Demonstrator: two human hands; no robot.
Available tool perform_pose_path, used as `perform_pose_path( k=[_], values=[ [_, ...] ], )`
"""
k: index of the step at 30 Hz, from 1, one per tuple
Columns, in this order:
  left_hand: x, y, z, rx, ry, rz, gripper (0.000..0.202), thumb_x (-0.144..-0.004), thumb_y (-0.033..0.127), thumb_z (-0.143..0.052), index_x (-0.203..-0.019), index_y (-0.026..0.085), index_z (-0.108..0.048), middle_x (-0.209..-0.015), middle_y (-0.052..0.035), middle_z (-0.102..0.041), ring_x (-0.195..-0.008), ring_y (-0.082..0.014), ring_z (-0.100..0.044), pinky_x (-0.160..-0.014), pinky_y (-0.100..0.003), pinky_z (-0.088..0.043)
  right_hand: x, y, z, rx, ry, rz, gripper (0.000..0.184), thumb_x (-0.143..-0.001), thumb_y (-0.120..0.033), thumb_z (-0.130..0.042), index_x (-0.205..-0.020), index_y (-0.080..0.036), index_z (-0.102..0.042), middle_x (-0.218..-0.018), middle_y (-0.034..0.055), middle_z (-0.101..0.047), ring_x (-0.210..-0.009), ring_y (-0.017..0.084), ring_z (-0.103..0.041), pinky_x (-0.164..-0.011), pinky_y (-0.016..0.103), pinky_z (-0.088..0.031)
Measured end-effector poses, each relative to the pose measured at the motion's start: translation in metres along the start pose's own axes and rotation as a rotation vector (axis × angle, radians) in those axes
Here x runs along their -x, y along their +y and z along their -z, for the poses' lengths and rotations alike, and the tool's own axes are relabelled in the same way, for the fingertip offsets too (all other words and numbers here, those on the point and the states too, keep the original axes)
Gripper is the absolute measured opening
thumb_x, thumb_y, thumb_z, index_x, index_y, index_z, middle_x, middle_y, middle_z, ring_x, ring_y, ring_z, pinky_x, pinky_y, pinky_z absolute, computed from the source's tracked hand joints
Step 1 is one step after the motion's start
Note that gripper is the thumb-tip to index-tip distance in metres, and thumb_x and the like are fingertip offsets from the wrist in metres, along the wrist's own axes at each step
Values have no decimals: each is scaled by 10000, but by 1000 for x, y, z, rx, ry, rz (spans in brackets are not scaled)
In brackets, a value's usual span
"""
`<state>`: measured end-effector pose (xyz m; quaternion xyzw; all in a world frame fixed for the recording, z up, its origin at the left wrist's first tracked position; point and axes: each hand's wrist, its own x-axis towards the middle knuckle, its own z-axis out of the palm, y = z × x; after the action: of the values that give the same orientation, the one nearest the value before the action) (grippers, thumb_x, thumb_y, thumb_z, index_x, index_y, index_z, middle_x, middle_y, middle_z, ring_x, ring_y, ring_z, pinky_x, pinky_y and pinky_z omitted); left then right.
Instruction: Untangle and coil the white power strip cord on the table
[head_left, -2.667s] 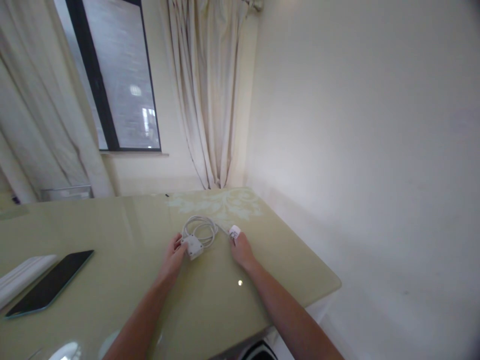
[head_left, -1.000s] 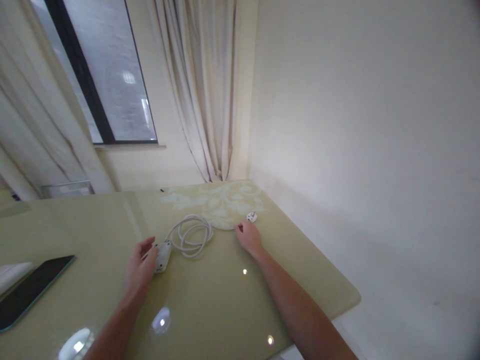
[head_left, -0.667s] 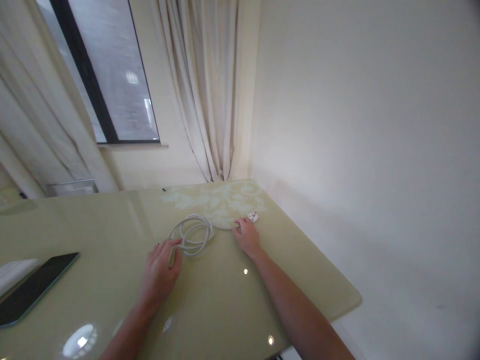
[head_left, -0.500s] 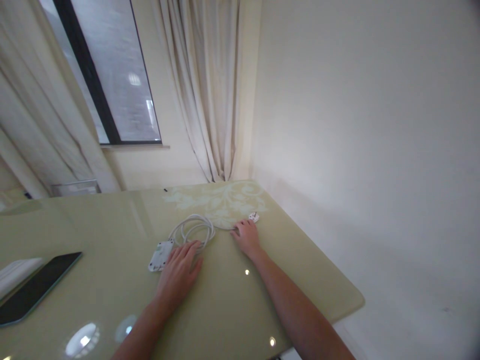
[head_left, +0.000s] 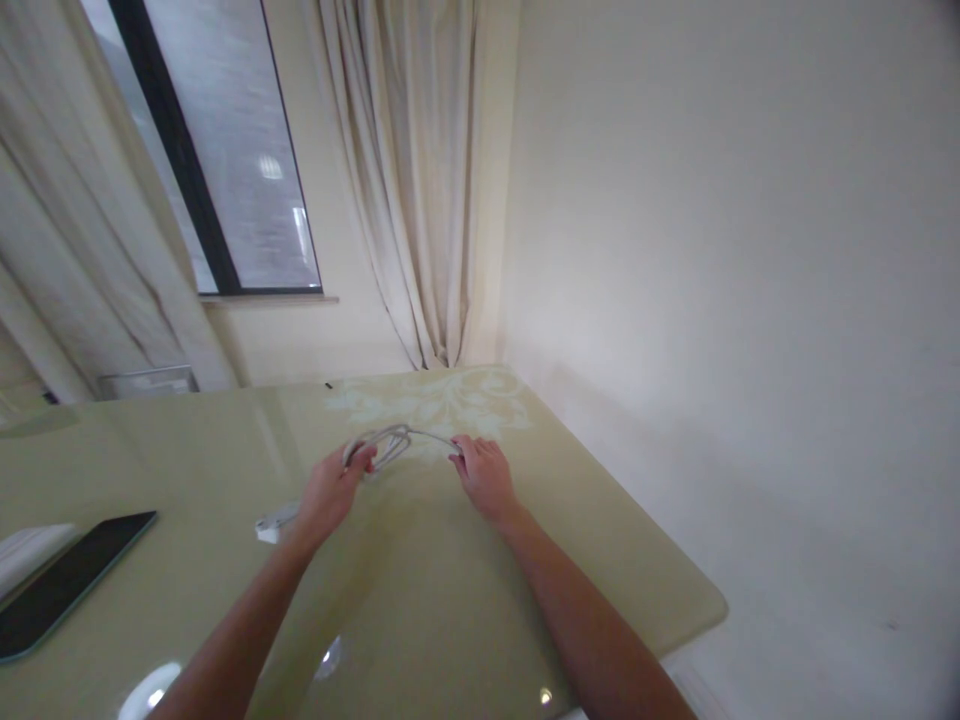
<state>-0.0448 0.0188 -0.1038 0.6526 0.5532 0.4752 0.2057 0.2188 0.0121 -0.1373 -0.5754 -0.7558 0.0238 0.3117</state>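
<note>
Across the glossy greenish table we look down; at its left side lies a dark flat slab. Our left hand is closed around the loops of a pale cable, over the table, while our right hand grips its straighter run. A white block (partly hidden by our left arm) shows beside our left wrist.

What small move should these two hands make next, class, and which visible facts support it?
Probably the right hand should gently draw the cable away from the left hand: the left hand grips the bunched loops, and a single strand runs from them to the right hand, so pulling could open them.
</note>
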Motion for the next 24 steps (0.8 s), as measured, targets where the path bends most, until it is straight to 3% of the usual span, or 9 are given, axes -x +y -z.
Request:
perform_pose_path(
  k=[2,5,8,12,14,17,20,24],
  values=[
    [-15,26,12,83,106,22,427,-838,599,-608,-750,208,-755,-619,-55,-676,-560,-205,-553,-548,-292,-426,1,-3,3,12,73,-4,227,-1073,-257,-514,-1207,-219,-693,-1144,148,-773,-1143,284,-647,-1053,396,-405],
    [-33,57,27,303,196,69,470,-799,618,-708,-843,157,-786,-649,-50,-682,-580,-166,-573,-522,-241,-421,3,-3,2,-82,133,-63,249,-1087,-295,-469,-1046,-203,-697,-1008,131,-770,-1051,266,-668,-1009,378,-434],
    [-43,75,35,604,200,145,477,-761,587,-795,-919,136,-790,-683,-43,-698,-598,-143,-617,-535,-209,-468,6,0,-4,-374,137,-94,319,-1098,-402,-441,-980,-206,-664,-909,76,-750,-904,214,-686,-883,316,-483],
    [-46,89,37,868,184,253,372,-810,472,-823,-937,124,-780,-682,-23,-683,-598,-126,-654,-547,-187,-531,10,2,-11,-744,92,-134,401,-1053,-577,-488,-1044,-213,-656,-866,37,-705,-762,169,-656,-714,270,-501],
    [-45,96,38,974,204,285,280,-899,401,-763,-933,123,-772,-663,-5,-650,-581,-109,-648,-579,-188,-574,11,2,-12,-906,98,-145,421,-997,-601,-594,-1185,-226,-625,-947,39,-693,-791,169,-666,-724,280,-532],
    [-43,107,45,1126,242,297,276,-1019,344,-629,-924,120,-759,-635,18,-578,-536,-76,-596,-604,-182,-604,8,4,-10,-1092,203,-157,696,-876,-566,-778,-1442,-311,-463,-1284,75,-618,-868,162,-696,-788,314,-580],
    [-41,115,54,1278,259,242,338,-1078,339,-535,-930,122,-749,-621,40,-493,-497,-48,-514,-606,-164,-605,3,11,-6,-1139,272,-193,819,-833,-574,-820,-1500,-345,-404,-1462,117,-534,-889,170,-719,-809,351,-601],
    [-35,123,57,1453,245,168,378,-1106,348,-477,-945,130,-739,-614,54,-427,-485,-38,-439,-572,-140,-576,5,11,-7,-1078,64,-175,741,-805,-711,-784,-1365,-271,-579,-1369,153,-649,-1076,271,-714,-931,445,-584]
  ],
)
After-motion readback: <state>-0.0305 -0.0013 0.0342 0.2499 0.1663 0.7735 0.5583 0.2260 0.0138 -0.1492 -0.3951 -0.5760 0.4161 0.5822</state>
